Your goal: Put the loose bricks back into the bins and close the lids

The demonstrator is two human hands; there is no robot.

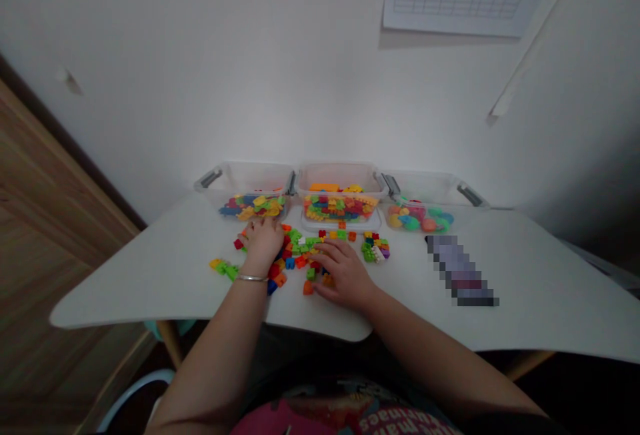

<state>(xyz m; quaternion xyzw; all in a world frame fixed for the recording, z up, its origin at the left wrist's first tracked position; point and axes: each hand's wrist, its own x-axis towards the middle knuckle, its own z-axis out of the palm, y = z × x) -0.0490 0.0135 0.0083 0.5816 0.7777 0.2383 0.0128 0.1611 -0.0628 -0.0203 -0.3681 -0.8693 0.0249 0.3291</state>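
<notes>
Colourful plastic building blocks (300,241) lie in a loose pile on the white table, between and under my hands. My left hand (263,243), with a silver bangle at the wrist, rests palm down over the left part of the pile. Its fingers are bent and slightly apart; what lies beneath them is hidden. My right hand (345,275) reaches over the pile's right side with its fingers spread. Near its thumb are an orange block (308,287) and a green block (311,273). No block is visibly gripped in either hand.
Behind the pile stand three clear bins: a left bin (250,178) and a middle bin (340,178) with blocks, and a right bin (425,185) with round coloured pieces. A joined block cluster (373,247) and a pixelated dark-edged object (460,271) lie on the right.
</notes>
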